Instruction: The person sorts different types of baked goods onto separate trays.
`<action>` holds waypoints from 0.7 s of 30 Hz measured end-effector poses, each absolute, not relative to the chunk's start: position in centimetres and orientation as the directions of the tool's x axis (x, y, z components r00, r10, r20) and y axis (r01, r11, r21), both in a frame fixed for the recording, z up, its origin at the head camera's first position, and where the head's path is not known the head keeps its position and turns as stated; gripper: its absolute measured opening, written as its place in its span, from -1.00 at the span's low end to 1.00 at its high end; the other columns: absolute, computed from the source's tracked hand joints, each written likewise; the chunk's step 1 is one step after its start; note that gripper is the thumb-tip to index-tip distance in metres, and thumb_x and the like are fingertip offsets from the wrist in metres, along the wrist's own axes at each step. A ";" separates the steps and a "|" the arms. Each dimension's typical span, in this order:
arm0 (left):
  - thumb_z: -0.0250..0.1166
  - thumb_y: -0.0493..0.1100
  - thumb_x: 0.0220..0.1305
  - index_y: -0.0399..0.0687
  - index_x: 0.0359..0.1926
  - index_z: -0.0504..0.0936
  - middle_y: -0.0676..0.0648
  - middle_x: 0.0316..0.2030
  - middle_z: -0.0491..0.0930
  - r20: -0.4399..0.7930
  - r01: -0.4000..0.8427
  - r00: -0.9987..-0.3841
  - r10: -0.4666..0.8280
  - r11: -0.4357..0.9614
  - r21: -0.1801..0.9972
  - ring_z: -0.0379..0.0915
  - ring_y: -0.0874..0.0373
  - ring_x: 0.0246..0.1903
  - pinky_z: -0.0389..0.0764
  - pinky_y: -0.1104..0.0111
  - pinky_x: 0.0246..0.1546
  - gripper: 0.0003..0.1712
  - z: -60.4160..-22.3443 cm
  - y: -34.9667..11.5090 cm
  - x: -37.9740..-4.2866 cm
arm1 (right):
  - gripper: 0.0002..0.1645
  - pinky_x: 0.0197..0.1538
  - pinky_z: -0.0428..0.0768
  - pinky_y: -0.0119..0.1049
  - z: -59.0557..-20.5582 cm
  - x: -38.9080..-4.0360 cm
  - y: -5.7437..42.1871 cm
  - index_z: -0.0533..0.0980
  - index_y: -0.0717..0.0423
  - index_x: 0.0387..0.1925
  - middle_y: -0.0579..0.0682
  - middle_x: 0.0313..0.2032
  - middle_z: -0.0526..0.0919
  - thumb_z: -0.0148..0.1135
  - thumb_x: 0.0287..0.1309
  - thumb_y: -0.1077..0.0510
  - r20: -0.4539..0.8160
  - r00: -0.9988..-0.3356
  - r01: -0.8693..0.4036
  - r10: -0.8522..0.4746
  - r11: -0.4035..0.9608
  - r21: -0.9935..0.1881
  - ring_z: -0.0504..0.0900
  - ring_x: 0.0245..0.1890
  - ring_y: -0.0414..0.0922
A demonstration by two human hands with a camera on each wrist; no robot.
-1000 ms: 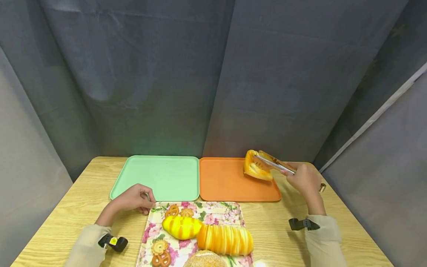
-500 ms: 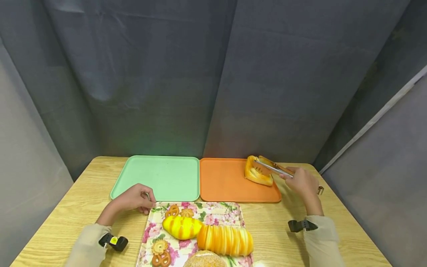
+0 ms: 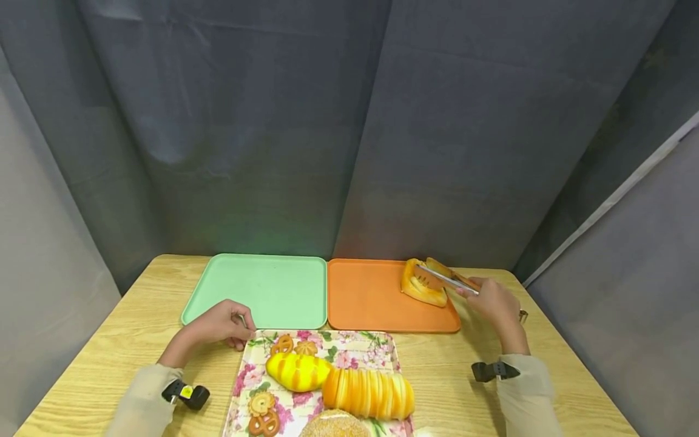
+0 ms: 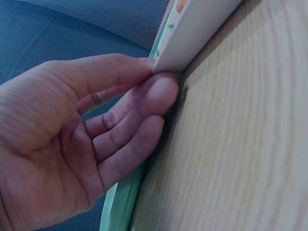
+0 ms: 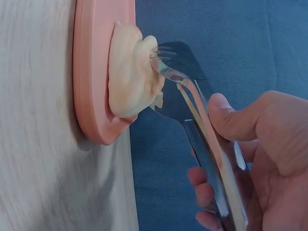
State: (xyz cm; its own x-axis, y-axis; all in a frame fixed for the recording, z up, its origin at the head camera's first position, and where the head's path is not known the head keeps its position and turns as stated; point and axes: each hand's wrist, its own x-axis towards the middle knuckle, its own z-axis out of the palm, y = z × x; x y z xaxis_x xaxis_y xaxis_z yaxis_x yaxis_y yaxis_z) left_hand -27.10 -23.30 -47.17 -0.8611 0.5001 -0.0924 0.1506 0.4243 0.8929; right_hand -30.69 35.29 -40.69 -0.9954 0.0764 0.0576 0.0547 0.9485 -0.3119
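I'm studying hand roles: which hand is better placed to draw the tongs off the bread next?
Likely the right hand: it grips the tongs, whose fork end is at the bread on the orange tray. The left hand pinches the floral tray, away from that bread.

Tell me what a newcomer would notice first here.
Probably the bright yellow bread and ridged orange roll on the floral tray in front. Behind lie a green tray and an orange tray. At the latter's right end, the right hand holds tongs to a golden bread.
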 end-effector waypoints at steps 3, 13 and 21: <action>0.39 -0.29 0.27 -0.38 -0.30 0.68 -0.27 -0.53 0.72 -0.091 0.153 -0.861 0.501 0.425 0.892 0.63 0.08 -0.59 0.66 0.28 -0.50 -0.85 -47.1 -23.3 -27.1 | -0.09 -0.39 0.45 -0.11 -40.6 -30.7 35.6 0.44 0.17 0.37 0.41 0.17 0.58 0.13 0.32 -0.42 0.044 -0.998 0.031 0.047 0.951 -0.309 0.61 -0.22 0.13; 0.39 -0.29 0.27 -0.37 -0.31 0.68 -0.22 -0.53 0.72 -0.092 0.157 -0.864 0.495 0.440 0.884 0.62 0.10 -0.59 0.66 0.29 -0.50 -0.85 -47.1 -23.2 -27.2 | 0.08 -0.31 0.52 -0.10 -40.0 -30.3 35.9 0.39 0.33 0.36 0.40 0.14 0.61 0.17 0.24 -0.50 0.038 -0.998 -0.051 -0.040 0.933 -0.357 0.61 -0.23 0.08; 0.39 -0.28 0.27 -0.37 -0.31 0.68 -0.24 -0.53 0.72 -0.090 0.159 -0.862 0.499 0.433 0.887 0.62 0.11 -0.59 0.66 0.28 -0.51 -0.84 -47.2 -23.3 -27.1 | 0.03 -0.45 0.34 -0.23 -39.6 -30.3 35.7 0.42 0.27 0.36 0.12 -0.29 0.65 0.33 0.15 -0.43 0.066 -0.997 -0.065 -0.044 0.923 -0.379 0.47 -0.45 -0.06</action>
